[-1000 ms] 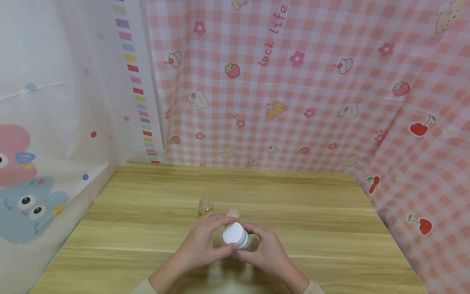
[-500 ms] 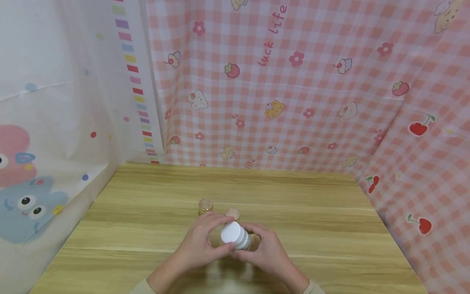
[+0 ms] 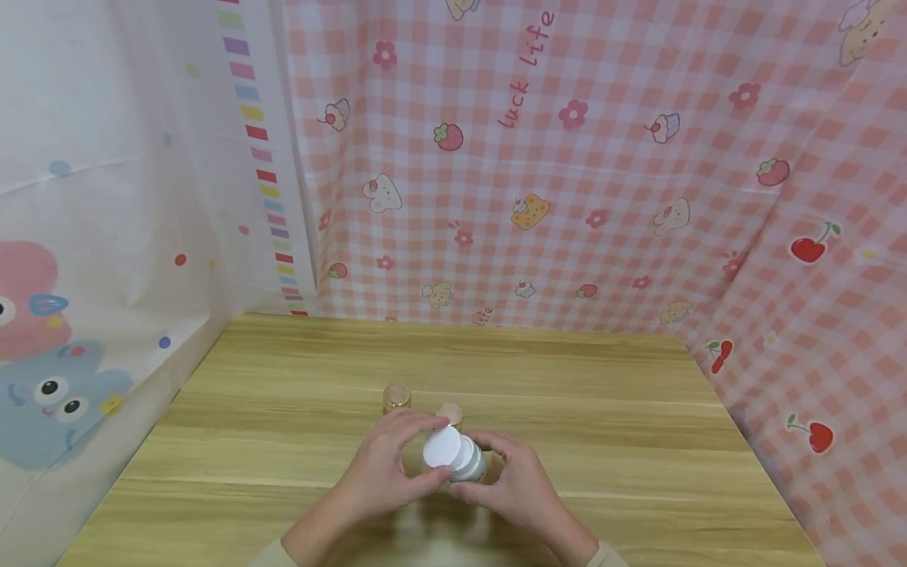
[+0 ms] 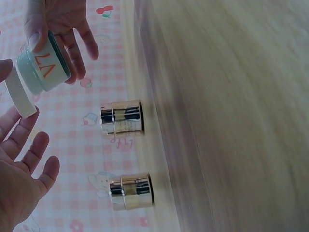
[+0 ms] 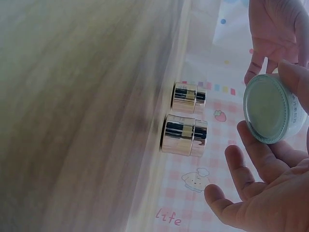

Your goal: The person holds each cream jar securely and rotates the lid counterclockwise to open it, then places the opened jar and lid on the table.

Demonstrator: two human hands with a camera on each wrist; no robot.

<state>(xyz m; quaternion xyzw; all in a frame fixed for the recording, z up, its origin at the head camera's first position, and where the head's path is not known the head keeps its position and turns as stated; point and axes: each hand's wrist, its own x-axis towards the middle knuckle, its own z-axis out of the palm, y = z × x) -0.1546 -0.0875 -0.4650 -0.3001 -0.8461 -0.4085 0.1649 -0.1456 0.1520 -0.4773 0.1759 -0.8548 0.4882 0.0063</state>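
My left hand (image 3: 383, 465) pinches a flat white lid (image 3: 442, 448) between thumb and fingers. My right hand (image 3: 512, 482) grips a pale green cosmetic jar (image 4: 48, 67) with orange lettering, thumb on one side and fingers on the other. Both are raised above the table and tilted toward the left. In the left wrist view the lid sits just off the jar's neck, nearly parallel to it. The jar's round base (image 5: 266, 108) faces the right wrist camera. The jar's mouth is hidden behind the lid.
Two shiny gold jars, one at the left (image 3: 397, 398) and one at the right (image 3: 450, 414), stand on the wooden table (image 3: 602, 409) just beyond the hands. A pink checked cloth (image 3: 482, 173) hangs behind, and a white patterned cloth (image 3: 135, 197) on the left.
The lid has shifted left, away from the jar, and more of the jar's neck shows between them. My left hand has moved slightly left; my right hand has stayed nearly still.
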